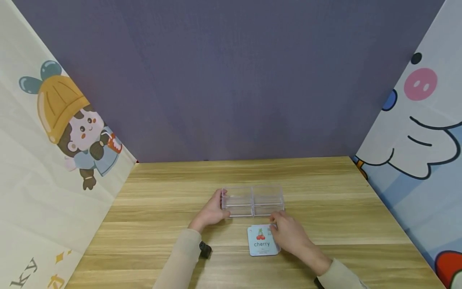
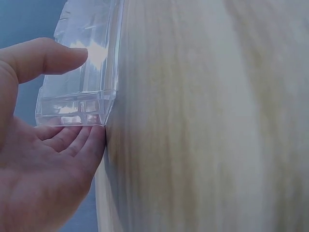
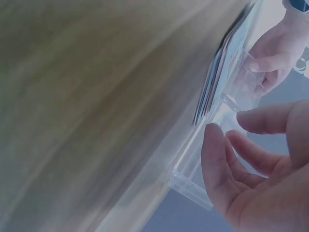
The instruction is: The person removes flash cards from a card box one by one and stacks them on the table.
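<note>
A clear plastic box (image 1: 253, 205) with a divider across its middle stands on the wooden table. My left hand (image 1: 212, 210) grips its left end; in the left wrist view the thumb lies along the front wall and the fingers (image 2: 79, 140) touch the end wall. In front of the box lies a small stack of pale blue cards (image 1: 262, 249), the top one printed with cherries and the word "cherry". Beside the stack's right edge is my right hand (image 1: 291, 235), its fingers loosely bent. The right wrist view shows nothing between thumb and fingers.
The wooden table (image 1: 173, 188) runs back to a grey-purple panel (image 1: 238, 80). Cartoon-printed sheets flank it, a figure in a yellow hat (image 1: 63, 104) on the left and a pink-nosed character (image 1: 420, 84) on the right.
</note>
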A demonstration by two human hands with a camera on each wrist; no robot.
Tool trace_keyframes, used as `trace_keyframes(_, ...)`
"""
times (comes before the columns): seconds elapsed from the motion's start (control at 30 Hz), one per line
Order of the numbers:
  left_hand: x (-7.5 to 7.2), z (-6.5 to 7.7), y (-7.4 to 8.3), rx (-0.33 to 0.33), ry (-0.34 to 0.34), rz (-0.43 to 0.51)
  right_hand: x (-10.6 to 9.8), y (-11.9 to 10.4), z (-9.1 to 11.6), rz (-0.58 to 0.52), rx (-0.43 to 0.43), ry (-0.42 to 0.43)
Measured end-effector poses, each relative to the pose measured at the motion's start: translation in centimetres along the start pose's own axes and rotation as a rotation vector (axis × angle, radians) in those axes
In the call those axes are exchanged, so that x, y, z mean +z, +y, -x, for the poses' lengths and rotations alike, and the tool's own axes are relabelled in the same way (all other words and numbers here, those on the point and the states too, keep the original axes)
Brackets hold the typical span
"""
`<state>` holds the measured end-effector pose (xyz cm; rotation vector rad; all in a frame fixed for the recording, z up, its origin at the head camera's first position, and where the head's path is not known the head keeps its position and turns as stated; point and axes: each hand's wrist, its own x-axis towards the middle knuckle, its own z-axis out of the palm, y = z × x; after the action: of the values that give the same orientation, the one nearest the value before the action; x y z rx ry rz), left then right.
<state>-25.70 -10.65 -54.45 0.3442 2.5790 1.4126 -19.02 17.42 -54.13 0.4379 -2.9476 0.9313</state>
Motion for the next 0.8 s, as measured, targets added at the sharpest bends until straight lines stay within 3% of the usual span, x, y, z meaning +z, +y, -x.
trace_keyframes(0.5, 0.1, 0.3, 0.5, -0.013, 0.009, -0.054, -1.3, 0.7, -0.4, 0.010, -0.040, 0.011)
trace_keyframes(0.8, -0.2, 0.8, 1.3, -0.017, 0.094, -0.204, -2.0, 0.7, -0.3, 0.044, -0.065, 0.013)
